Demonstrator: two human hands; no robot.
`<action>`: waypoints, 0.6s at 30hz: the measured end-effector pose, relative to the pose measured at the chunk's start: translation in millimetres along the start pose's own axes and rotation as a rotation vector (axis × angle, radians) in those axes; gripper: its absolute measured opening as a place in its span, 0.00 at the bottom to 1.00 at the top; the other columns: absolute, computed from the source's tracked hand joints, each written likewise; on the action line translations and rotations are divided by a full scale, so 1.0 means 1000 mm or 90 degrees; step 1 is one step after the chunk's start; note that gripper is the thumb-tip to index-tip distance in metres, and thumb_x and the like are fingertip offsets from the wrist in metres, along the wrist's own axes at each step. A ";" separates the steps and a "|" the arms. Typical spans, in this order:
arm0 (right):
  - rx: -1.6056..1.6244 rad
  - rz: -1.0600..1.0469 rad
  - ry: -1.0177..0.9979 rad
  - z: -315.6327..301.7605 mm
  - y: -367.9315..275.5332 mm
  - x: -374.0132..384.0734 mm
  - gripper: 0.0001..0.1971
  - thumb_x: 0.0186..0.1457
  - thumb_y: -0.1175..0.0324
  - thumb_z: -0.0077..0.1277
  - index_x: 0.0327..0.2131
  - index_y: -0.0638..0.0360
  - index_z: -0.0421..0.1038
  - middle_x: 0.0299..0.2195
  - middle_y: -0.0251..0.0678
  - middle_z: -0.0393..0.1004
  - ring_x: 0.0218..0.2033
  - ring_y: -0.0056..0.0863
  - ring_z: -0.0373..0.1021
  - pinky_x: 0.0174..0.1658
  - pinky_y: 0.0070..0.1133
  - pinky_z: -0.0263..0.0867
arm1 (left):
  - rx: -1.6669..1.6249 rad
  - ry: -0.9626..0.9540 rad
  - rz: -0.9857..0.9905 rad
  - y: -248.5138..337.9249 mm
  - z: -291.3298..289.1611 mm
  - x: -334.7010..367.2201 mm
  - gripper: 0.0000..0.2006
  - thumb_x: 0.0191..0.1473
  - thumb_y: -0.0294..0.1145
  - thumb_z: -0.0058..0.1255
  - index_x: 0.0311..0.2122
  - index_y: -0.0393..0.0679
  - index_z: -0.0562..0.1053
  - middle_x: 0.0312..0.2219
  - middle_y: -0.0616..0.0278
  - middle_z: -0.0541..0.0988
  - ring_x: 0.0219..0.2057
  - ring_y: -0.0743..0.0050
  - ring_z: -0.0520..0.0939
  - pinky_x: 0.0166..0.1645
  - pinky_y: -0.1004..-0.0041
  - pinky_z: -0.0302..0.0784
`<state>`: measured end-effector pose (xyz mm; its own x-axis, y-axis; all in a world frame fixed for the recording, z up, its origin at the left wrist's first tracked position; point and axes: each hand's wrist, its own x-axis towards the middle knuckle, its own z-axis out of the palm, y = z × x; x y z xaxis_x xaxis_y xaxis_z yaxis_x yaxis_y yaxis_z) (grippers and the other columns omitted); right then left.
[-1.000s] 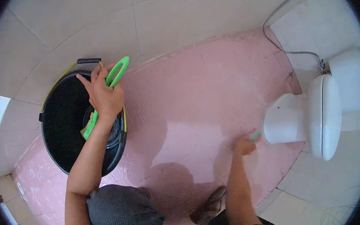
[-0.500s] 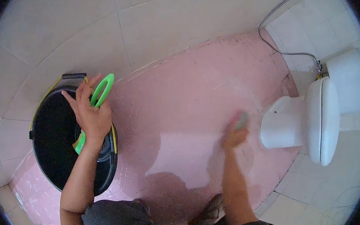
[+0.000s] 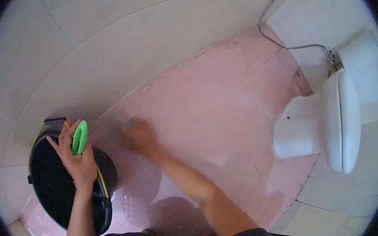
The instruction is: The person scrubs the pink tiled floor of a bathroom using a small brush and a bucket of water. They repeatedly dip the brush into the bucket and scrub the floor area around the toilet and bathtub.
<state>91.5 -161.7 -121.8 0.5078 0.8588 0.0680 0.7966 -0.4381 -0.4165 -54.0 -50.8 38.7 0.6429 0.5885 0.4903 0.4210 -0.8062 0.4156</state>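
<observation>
My left hand (image 3: 80, 165) rests over the right rim of a black bucket (image 3: 110, 172), a bright green looped handle (image 3: 80, 137) gripped against that rim. Its fingers point away from me, partly spread, and the handle's lower end is hidden. My right hand (image 3: 140, 135) is low over the pink floor (image 3: 207, 116), right of the bucket and close to the wall's foot. Motion smears it. A blurred greenish scrub sponge (image 3: 119, 122) shows at its fingertips.
A white toilet (image 3: 304, 126) stands at the right. A metal spray hose (image 3: 262, 26) runs down to a valve beside it. Beige tiled wall (image 3: 124, 47) closes off the far side. The bucket has a yellow wire handle (image 3: 32, 147) with a black grip. Wet shine shows beside the bucket.
My right hand has swept with the sponge from beside the toilet leftward to the floor near the bucket. The view has shifted, so the bucket and left hand appear lower and further left.
</observation>
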 end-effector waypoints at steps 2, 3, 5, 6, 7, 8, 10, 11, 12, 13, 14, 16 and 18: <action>-0.001 0.243 0.209 -0.001 0.096 -0.008 0.26 0.47 0.56 0.57 0.45 0.64 0.67 0.40 0.50 0.70 0.44 0.46 0.66 0.48 0.38 0.60 | 0.000 -0.019 0.003 0.006 0.001 0.001 0.20 0.44 0.21 0.47 0.45 0.45 0.74 0.47 0.60 0.75 0.57 0.59 0.68 0.67 0.48 0.28; -0.041 0.357 0.314 -0.012 0.153 -0.022 0.30 0.45 0.54 0.60 0.44 0.69 0.66 0.41 0.50 0.70 0.45 0.45 0.65 0.51 0.37 0.59 | 0.002 -0.012 0.003 0.009 0.002 0.002 0.20 0.43 0.21 0.47 0.45 0.45 0.74 0.46 0.59 0.75 0.57 0.59 0.68 0.67 0.48 0.28; -0.160 0.540 0.336 -0.087 0.243 -0.064 0.31 0.49 0.50 0.55 0.48 0.68 0.65 0.44 0.52 0.69 0.46 0.47 0.66 0.50 0.38 0.60 | 0.011 0.010 -0.008 0.011 0.002 0.002 0.20 0.42 0.20 0.47 0.45 0.44 0.74 0.45 0.57 0.75 0.57 0.59 0.68 0.67 0.47 0.29; -0.318 0.592 0.354 -0.113 0.310 -0.101 0.33 0.52 0.46 0.50 0.50 0.67 0.63 0.45 0.53 0.69 0.47 0.47 0.66 0.50 0.38 0.61 | -0.013 0.004 -0.009 0.012 0.005 0.002 0.20 0.42 0.20 0.47 0.44 0.44 0.74 0.46 0.56 0.75 0.57 0.59 0.69 0.67 0.47 0.29; -0.288 0.678 0.391 -0.126 0.315 -0.106 0.33 0.53 0.43 0.47 0.52 0.63 0.62 0.45 0.52 0.69 0.47 0.47 0.66 0.50 0.39 0.61 | -0.013 0.003 -0.012 0.010 0.004 0.002 0.20 0.42 0.20 0.47 0.44 0.44 0.74 0.46 0.55 0.75 0.56 0.59 0.69 0.67 0.47 0.29; -0.259 0.765 0.433 -0.144 0.320 -0.112 0.34 0.54 0.41 0.45 0.53 0.59 0.61 0.45 0.51 0.70 0.47 0.47 0.66 0.51 0.39 0.60 | -0.016 0.001 -0.014 0.007 0.002 0.001 0.19 0.42 0.20 0.48 0.44 0.44 0.74 0.46 0.54 0.75 0.56 0.59 0.69 0.67 0.47 0.29; -0.193 0.815 0.501 -0.164 0.313 -0.115 0.32 0.56 0.40 0.42 0.54 0.56 0.62 0.46 0.50 0.70 0.47 0.46 0.66 0.51 0.40 0.60 | -0.014 0.014 -0.030 0.006 0.001 0.002 0.20 0.41 0.19 0.47 0.43 0.44 0.74 0.47 0.53 0.75 0.56 0.59 0.69 0.67 0.48 0.29; -0.163 0.782 0.523 -0.161 0.301 -0.114 0.31 0.56 0.41 0.42 0.53 0.56 0.63 0.46 0.50 0.70 0.47 0.46 0.66 0.51 0.40 0.60 | -0.017 0.014 -0.037 0.007 0.003 0.002 0.20 0.41 0.19 0.47 0.43 0.44 0.74 0.48 0.53 0.74 0.56 0.60 0.69 0.67 0.48 0.29; -0.136 0.750 0.546 -0.156 0.290 -0.114 0.30 0.57 0.42 0.42 0.52 0.57 0.64 0.46 0.49 0.70 0.47 0.45 0.66 0.51 0.40 0.60 | -0.011 0.015 -0.032 0.008 0.004 0.002 0.20 0.41 0.19 0.47 0.43 0.44 0.74 0.48 0.53 0.74 0.57 0.59 0.69 0.67 0.48 0.29; -0.164 0.747 0.524 -0.119 0.307 -0.111 0.30 0.50 0.49 0.55 0.49 0.62 0.66 0.43 0.49 0.71 0.39 0.43 0.69 0.43 0.35 0.66 | -0.023 0.009 -0.019 0.013 0.009 0.004 0.19 0.42 0.20 0.47 0.43 0.44 0.74 0.49 0.53 0.74 0.57 0.59 0.69 0.67 0.48 0.29; -0.028 0.621 0.449 -0.097 0.252 -0.069 0.29 0.51 0.52 0.55 0.48 0.66 0.65 0.45 0.51 0.69 0.44 0.45 0.65 0.48 0.36 0.61 | 0.007 0.013 -0.017 0.011 0.005 0.002 0.19 0.42 0.20 0.47 0.43 0.45 0.74 0.49 0.52 0.74 0.57 0.59 0.69 0.67 0.48 0.29; 0.049 0.423 0.236 -0.040 0.149 -0.011 0.29 0.49 0.55 0.57 0.47 0.70 0.65 0.46 0.53 0.66 0.50 0.47 0.61 0.54 0.38 0.56 | 0.020 0.000 -0.016 0.012 0.005 0.000 0.18 0.43 0.21 0.46 0.43 0.45 0.74 0.49 0.52 0.73 0.57 0.59 0.68 0.67 0.49 0.29; 0.048 0.139 0.008 -0.005 0.058 0.019 0.29 0.44 0.55 0.60 0.45 0.67 0.67 0.42 0.53 0.68 0.47 0.48 0.63 0.51 0.39 0.59 | 0.021 -0.003 -0.003 0.005 0.004 -0.001 0.17 0.45 0.24 0.47 0.43 0.45 0.74 0.49 0.52 0.73 0.57 0.58 0.68 0.67 0.49 0.30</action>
<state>148.6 -172.4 -140.5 0.6706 0.7416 -0.0200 0.6404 -0.5923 -0.4890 -49.8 -55.8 36.7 0.6442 0.5918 0.4846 0.4443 -0.8052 0.3927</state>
